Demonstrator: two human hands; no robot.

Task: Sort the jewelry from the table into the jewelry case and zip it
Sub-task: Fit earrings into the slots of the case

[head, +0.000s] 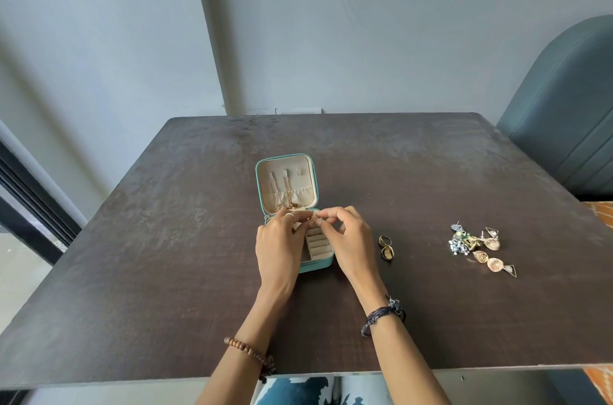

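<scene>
Both forearms come in over the near table (139, 272) edge, bead bracelet (247, 350) on the left wrist, dark cord band (381, 313) on the right. Left hand (280, 245) and right hand (348, 238) meet over the open teal case (311, 267), fingertips pinched on a small gold piece (312, 217); can't tell what it is. Chains (285, 199) hang in the lid beyond the hands. Two rings (385, 247) just right of the right hand, earring pile (477, 245) further right.

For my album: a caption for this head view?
Both hands pinch a small gold piece over an open teal jewelry case; gold rings wait on the dark table.
</scene>
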